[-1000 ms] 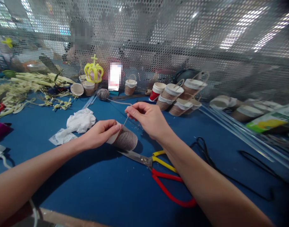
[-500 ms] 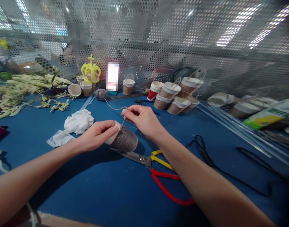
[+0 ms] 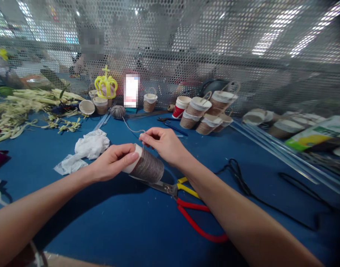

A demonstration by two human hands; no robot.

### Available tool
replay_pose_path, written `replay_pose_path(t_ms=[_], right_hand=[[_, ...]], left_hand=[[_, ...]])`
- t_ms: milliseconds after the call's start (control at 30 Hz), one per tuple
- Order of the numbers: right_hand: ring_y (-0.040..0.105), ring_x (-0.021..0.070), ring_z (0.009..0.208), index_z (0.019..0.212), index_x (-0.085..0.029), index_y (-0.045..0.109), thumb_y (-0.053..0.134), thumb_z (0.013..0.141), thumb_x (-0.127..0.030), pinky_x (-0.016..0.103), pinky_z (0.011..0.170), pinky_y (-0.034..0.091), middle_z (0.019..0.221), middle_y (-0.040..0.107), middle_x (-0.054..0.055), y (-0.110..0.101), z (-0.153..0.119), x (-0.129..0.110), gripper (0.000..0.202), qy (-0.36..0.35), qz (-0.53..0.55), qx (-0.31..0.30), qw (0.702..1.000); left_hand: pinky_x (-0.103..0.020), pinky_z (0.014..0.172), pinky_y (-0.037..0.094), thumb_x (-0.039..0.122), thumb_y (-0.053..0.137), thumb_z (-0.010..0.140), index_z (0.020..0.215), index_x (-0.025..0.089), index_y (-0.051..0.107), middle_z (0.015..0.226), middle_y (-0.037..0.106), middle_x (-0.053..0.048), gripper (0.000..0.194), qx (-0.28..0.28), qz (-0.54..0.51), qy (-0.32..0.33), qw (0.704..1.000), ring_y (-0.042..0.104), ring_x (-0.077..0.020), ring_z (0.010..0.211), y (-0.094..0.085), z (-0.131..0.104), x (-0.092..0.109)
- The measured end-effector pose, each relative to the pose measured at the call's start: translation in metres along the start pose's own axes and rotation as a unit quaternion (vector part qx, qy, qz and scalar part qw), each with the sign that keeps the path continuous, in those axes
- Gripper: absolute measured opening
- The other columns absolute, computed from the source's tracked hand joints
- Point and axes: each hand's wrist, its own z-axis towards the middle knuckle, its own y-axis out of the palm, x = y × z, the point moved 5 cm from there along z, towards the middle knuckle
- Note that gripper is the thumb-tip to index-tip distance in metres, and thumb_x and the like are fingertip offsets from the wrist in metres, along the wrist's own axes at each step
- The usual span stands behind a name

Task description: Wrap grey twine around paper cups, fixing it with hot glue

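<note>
My left hand (image 3: 115, 161) grips a paper cup (image 3: 133, 163) by its white, uncovered end; the cup lies tilted on its side. Grey yarn (image 3: 150, 166) is wound in close rows round most of its wall. Between the thumb and fingers of my right hand (image 3: 161, 142), just above the cup, the yarn strand (image 3: 131, 129) is pinched. That strand runs back to a grey yarn ball (image 3: 118, 111) on the blue table. Large scissors (image 3: 172, 190) with one yellow and one red handle lie below the cup, partly covered by my right forearm.
Crumpled white cloth (image 3: 92, 144) lies left of the cup. Several wrapped cups (image 3: 199, 105) are stacked at the back right, near clear rods (image 3: 275, 152) and a black cord (image 3: 239, 178). Pale plant strips (image 3: 33, 98) heap at the left. A perforated metal screen (image 3: 170, 44) closes the back.
My right hand has moved slightly left and down with the yarn strand. The wound cup has turned a little in my left hand, its covered end shifting slightly right.
</note>
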Motion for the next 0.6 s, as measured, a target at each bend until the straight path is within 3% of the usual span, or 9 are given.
replay_pose_path(t_ms=[600], right_hand=[[0.04, 0.0083, 0.053, 0.061, -0.014, 0.056, 0.056, 0.072, -0.033, 0.023, 0.052, 0.032, 0.057, 0.049, -0.004, 0.006, -0.0036, -0.0015, 0.022, 0.031, -0.02, -0.036, 0.999]], left_hand=[[-0.018, 0.044, 0.025, 0.028, 0.039, 0.084, 0.06, 0.017, 0.04, 0.055, 0.032, 0.005, 0.027, 0.012, -0.002, 0.017, 1.0, 0.028, -0.0071, 0.049, -0.0008, -0.001, 0.0043]])
